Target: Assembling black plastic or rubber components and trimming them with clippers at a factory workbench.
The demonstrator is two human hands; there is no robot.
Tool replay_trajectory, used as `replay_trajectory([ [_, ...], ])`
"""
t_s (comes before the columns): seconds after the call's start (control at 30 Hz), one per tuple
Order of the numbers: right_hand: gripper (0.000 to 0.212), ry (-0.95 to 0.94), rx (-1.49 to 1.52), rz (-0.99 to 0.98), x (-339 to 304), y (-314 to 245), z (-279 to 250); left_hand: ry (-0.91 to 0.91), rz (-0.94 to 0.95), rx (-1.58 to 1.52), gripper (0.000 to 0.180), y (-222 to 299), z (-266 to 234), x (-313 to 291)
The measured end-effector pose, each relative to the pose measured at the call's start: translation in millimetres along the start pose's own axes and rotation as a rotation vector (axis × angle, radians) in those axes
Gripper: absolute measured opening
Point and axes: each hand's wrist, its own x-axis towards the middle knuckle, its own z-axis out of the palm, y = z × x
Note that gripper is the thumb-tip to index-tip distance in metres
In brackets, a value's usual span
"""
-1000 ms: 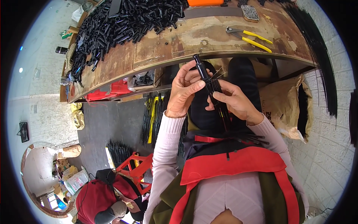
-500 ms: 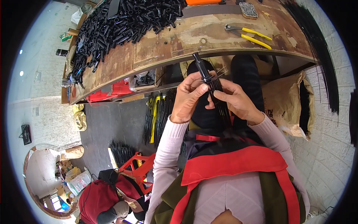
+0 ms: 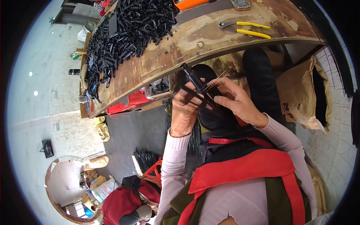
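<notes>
Over my lap, below the table's edge, I hold a black tube-shaped piece (image 3: 193, 79) that looks like an umbrella runner. Thin dark ribs (image 3: 213, 103) are gathered around its lower end, blurred by motion, and a few bare wire tips stick out at upper right. My left hand (image 3: 183, 112) is closed around the runner's lower part, its fingers partly in shadow and behind the ribs. With thumb and fingers closed, my right hand (image 3: 240, 103) grips the ribs from the right side. The runner's upper end tilts up and to the left.
On the wooden table (image 3: 180, 48) lie a large pile of black tube pieces (image 3: 138, 30), yellow-handled pliers (image 3: 255, 30) and a small tray of metal bits (image 3: 240, 4). A paper sack (image 3: 300, 97) stands at right. Another person (image 3: 127, 200) in red is at lower left.
My view has turned, so the table and room sit differently in it. The runner leans further left, and my left hand has shifted its hold lower along it. Both hands keep their grip.
</notes>
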Motion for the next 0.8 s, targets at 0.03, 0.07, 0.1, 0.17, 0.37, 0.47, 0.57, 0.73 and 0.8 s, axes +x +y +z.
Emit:
replay_trajectory([
  [0.03, 0.032, 0.021, -0.058, 0.006, 0.5, -0.2, -1.6, -0.001, 0.025, 0.006, 0.038, 1.1, 1.3, 0.8],
  [0.07, 0.031, 0.042, -0.115, 0.014, 1.2, -0.2, -3.6, 0.091, 0.110, 0.029, 0.041, -0.3, 8.0, 2.8],
  [0.1, 0.031, 0.047, -0.104, 0.005, 2.7, 3.1, -6.7, 0.086, 0.104, 0.043, 0.041, -1.4, 4.6, 4.1],
  [0.17, 0.023, -0.002, -0.115, -0.008, 6.5, 11.7, -12.0, 0.013, 0.094, -0.045, 0.044, -0.3, 0.8, 6.2],
  [0.37, 0.016, -0.062, 0.096, 0.094, 16.8, 15.6, -21.8, 0.058, -0.055, -0.001, 0.048, 2.7, -2.2, 14.5],
  [0.47, 0.012, -0.045, 0.146, 0.119, 20.5, 16.8, -23.4, 0.015, -0.075, -0.043, 0.051, 3.1, -7.0, 18.4],
  [0.57, 0.012, -0.013, 0.167, 0.102, 24.2, 17.1, -22.3, 0.036, -0.092, -0.101, 0.054, 4.6, -7.3, 22.7],
  [0.73, 0.013, -0.039, 0.288, 0.182, 29.9, 21.6, -26.8, -0.049, -0.134, -0.108, 0.059, 4.0, -23.0, 27.6],
  [0.8, 0.013, -0.041, 0.306, 0.184, 32.1, 24.5, -28.6, -0.040, -0.099, -0.084, 0.059, 1.4, -25.8, 29.7],
])
